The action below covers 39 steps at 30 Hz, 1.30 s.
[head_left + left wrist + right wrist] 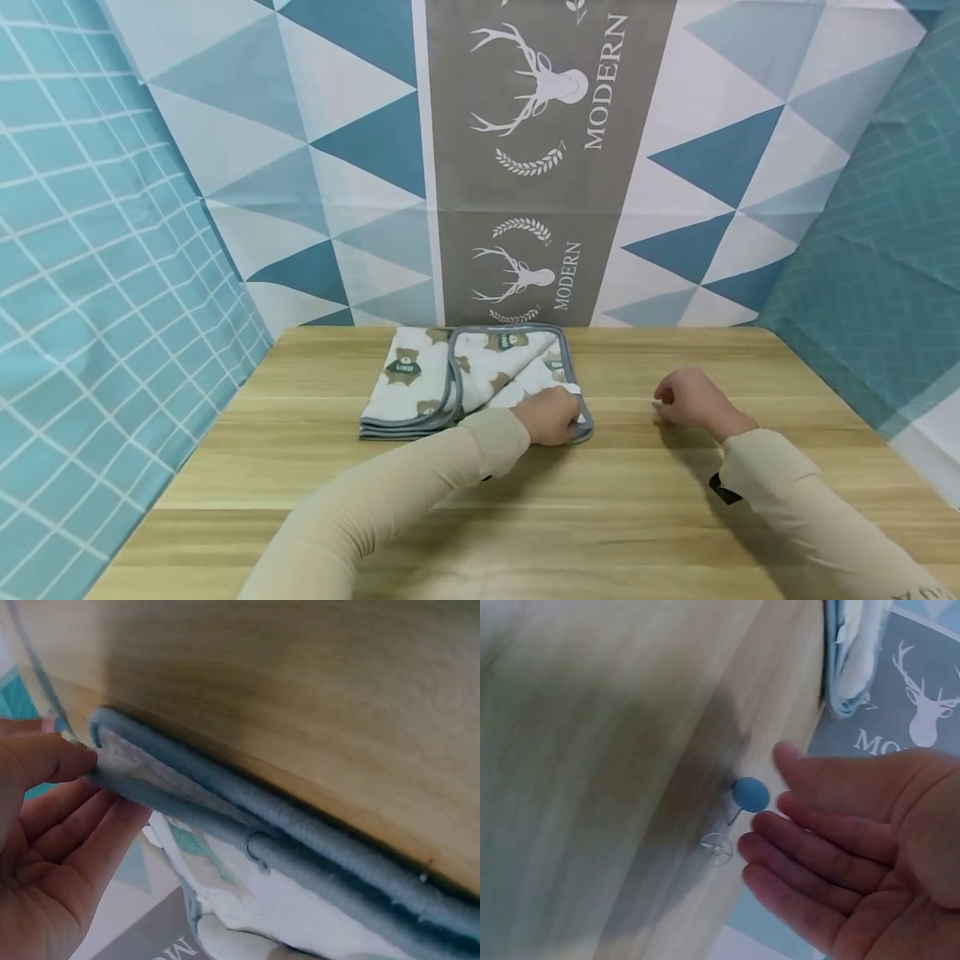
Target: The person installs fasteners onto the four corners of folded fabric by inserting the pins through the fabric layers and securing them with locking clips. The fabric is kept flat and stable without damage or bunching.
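Note:
A folded blanket (405, 375), white with brown bears and grey-blue piping, lies at the back of the wooden table. My left hand (551, 415) is at its near right corner. Thumb and fingers of the left hand (64, 802) pinch the piped edge (139, 791) of one layer in the left wrist view, and a gap shows between this edge and the piping below. To the right of the blanket, my right hand (693, 402) hovers over the table, holding nothing, fingers loosely curled. Beside its fingertips in the right wrist view are a small blue disc (751, 795) and a clear ring-shaped piece (717, 850).
The wood-grain table (585, 525) spreads in front of the blanket. Behind it hangs a patterned cloth (360, 167) with triangles and a grey deer-head band. A blue grid-patterned sheet (90, 275) walls the left side, and a teal sheet (885, 233) stands on the right.

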### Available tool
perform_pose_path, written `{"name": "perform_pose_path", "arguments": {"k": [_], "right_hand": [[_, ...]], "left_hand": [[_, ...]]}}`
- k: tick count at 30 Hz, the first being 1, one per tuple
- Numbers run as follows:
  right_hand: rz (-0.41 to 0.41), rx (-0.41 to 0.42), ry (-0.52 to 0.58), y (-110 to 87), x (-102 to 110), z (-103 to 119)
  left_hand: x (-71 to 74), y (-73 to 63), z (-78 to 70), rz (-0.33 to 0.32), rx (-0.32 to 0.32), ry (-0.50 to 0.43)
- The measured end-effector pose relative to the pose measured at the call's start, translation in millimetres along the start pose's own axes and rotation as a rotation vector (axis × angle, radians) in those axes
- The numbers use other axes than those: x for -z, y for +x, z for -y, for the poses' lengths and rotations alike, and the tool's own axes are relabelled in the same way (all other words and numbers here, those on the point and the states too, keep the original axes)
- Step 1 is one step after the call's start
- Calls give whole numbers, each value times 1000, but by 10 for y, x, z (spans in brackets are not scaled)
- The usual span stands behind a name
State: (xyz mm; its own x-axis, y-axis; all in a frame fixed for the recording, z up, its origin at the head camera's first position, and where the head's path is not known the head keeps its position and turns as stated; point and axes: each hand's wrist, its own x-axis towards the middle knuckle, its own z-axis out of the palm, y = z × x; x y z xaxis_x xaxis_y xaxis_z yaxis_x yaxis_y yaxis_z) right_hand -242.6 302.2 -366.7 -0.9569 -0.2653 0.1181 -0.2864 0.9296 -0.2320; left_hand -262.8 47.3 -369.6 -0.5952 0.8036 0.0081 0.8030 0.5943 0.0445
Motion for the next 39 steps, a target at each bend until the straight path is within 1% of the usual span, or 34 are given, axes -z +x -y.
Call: {"name": "perform_pose_path", "arguments": {"k": [2,4,6,8,10,11,12,14,16,19,21,24,28,32,36,39], "right_hand": [[19,-14,-19,-1,-23,-13],[28,-17,-28,7,-39,-14],[33,-24,-35,20,-50,-3],[39,-38,-35,32,-56,11],[47,-61,-32,37,-58,21],[53,-77,-28,36,-56,27],[58,-82,-24,32,-51,26],[65,-85,-19,24,-44,20],[69,-80,-11,17,-41,15],[63,-55,-10,19,-47,15],[54,-42,-3,34,-55,37],[19,-7,38,83,-55,101],[-71,59,153,189,-46,235],[-142,114,283,296,-57,407],[-156,122,406,408,-60,622],[-155,114,457,496,-61,782]], "left_hand": [[10,16,41,10,16,-57],[44,31,103,38,65,-138],[99,42,191,71,144,-257],[159,47,307,77,238,-399],[216,41,433,48,327,-553],[245,30,492,22,366,-636],[270,22,552,-5,391,-702],[326,-7,653,-66,442,-799],[373,-41,735,-118,480,-866],[436,-101,824,-178,511,-899],[464,-134,867,-205,525,-923],[488,-171,908,-233,525,-927],[512,-191,929,-269,506,-929],[518,-202,910,-282,494,-936],[524,-227,888,-291,504,-939],[524,-232,900,-305,511,-936]]}}
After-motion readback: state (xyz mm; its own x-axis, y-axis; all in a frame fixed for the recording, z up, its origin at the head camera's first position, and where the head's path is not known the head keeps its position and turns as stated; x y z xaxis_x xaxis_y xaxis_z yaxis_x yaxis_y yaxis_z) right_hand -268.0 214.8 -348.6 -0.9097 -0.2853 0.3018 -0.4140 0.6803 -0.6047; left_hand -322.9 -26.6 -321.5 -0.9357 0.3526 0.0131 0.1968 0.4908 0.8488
